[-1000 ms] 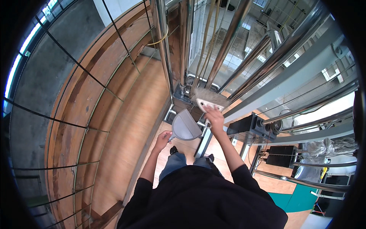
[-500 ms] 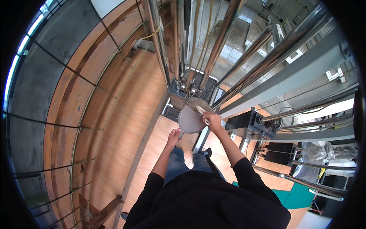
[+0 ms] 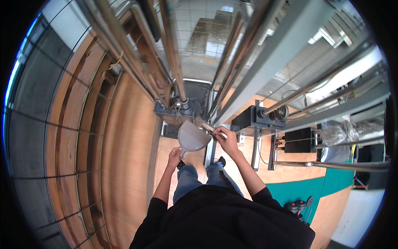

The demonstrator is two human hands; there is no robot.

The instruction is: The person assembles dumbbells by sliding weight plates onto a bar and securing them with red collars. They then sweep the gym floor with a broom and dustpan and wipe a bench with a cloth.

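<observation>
My left hand point(image 3: 174, 157) is closed round the short handle of a grey, rounded dustpan point(image 3: 192, 137), which hangs in front of me above knee height. In my right hand point(image 3: 227, 140) is a brush point(image 3: 210, 127) with a pale handle, gripped near the handle's end. The brush's brownish bristles point up and left, by the dustpan's upper right edge. Whether the bristles touch the pan cannot be made out, nor can any dust in it. Just beyond both stands the dark base block point(image 3: 176, 108) of a machine with steel rods.
A pale grey beam point(image 3: 269, 68) slants across the right, beside shiny steel rods. Black weight blocks point(image 3: 248, 120) stand to the right. Dumbbells point(image 3: 299, 206) lie on a green mat point(image 3: 290, 189). Wooden boards point(image 3: 66, 137) line the left, behind thin dark bars.
The view has swung, so the machine and rods sit farther left. My right hand and the brush have drawn back to the right of the dustpan, uncovering more of it.
</observation>
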